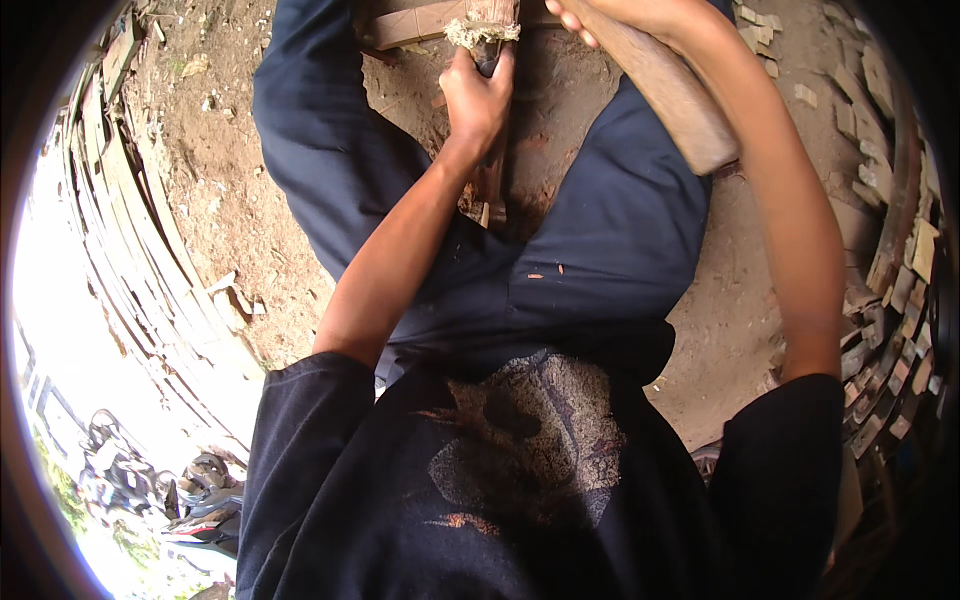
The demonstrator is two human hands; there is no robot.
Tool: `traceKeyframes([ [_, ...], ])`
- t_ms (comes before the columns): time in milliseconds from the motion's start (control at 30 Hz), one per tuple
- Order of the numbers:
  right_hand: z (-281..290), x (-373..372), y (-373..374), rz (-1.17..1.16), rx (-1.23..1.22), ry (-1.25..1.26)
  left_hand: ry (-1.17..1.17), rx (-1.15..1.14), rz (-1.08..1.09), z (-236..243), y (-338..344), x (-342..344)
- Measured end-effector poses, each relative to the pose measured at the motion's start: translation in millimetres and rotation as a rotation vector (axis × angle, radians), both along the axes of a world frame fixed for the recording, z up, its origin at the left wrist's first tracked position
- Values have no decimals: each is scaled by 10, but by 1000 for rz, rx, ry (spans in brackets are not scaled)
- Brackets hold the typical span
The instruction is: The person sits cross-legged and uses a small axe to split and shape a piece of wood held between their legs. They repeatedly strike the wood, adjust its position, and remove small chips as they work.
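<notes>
Between my spread knees, my left hand [476, 95] closes around a dark, narrow piece that shows between thumb and finger; its kind is not clear. Just beyond the thumb is a pale, frayed fibrous clump [482, 32], against a piece of wood [490, 9] cut off by the top edge. My right hand [625, 12], partly out of view at the top, curls its fingers round a thick wooden club [675, 100]. The club's broad end slants down toward me, over my right knee and beside my forearm. A gap separates the two hands.
A wooden bar [410, 24] lies crosswise beyond my left hand. Wood offcuts [890, 350] are heaped along the right, and long boards [140, 220] are stacked at the left. Chips dot the dirt floor [235, 150]. Motorcycles [200, 500] stand at the lower left.
</notes>
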State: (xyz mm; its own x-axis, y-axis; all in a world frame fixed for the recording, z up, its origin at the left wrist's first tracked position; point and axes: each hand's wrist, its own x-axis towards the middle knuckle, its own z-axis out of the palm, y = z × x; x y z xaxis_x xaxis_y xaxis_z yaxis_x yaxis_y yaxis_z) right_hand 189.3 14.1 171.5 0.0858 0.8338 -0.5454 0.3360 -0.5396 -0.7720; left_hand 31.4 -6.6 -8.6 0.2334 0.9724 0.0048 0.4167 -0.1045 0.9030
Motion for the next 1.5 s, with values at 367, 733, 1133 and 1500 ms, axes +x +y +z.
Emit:
traceKeyframes([
  [367, -8, 73, 87, 130, -78, -60, 311, 347, -99, -101, 132, -135],
  [733, -155, -15, -20, 203, -210, -29, 321, 292, -66, -165, 81, -95],
  [1133, -229, 196, -24, 32, -122, 110, 496, 278, -122, -113, 120, -88],
  [1500, -435, 109, -45, 236, -282, -11, 583, 194, -181, -66, 45, -133],
])
